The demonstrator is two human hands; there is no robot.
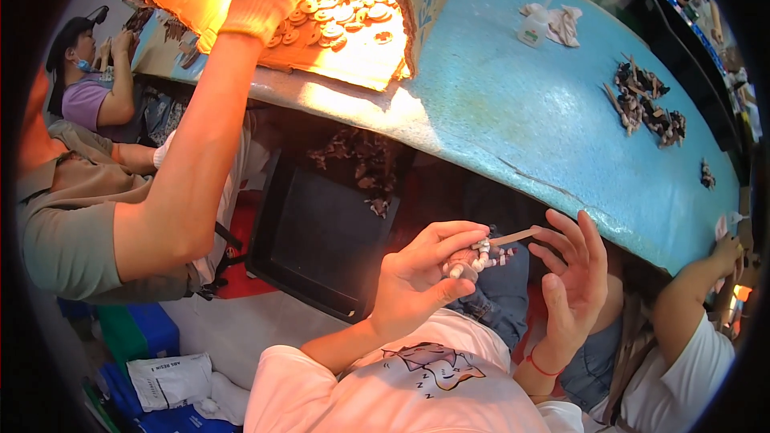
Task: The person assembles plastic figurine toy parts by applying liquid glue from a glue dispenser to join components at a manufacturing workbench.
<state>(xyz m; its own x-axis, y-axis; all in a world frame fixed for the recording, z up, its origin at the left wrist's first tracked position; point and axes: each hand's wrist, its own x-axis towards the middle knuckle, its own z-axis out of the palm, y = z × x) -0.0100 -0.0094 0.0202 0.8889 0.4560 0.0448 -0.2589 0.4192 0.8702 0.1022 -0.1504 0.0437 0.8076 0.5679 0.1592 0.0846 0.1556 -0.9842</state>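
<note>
A blue surface (513, 104) curves off to my right, carrying a small bottle (532, 32), a crumpled cloth (566, 26) and a clump of dark pieces (646, 104). In front of it, the left hand (413, 269) pinches a small brown-and-white piece (463, 263) above the person's lap. A thin stick (515, 236) juts from it toward the right hand (573, 281), whose fingers are spread; whether they touch the stick, I can't tell.

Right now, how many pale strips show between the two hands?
1: the pale strip, pointing from the small brown-and-white piece in the left hand toward the right hand. Others may be hidden.
</note>
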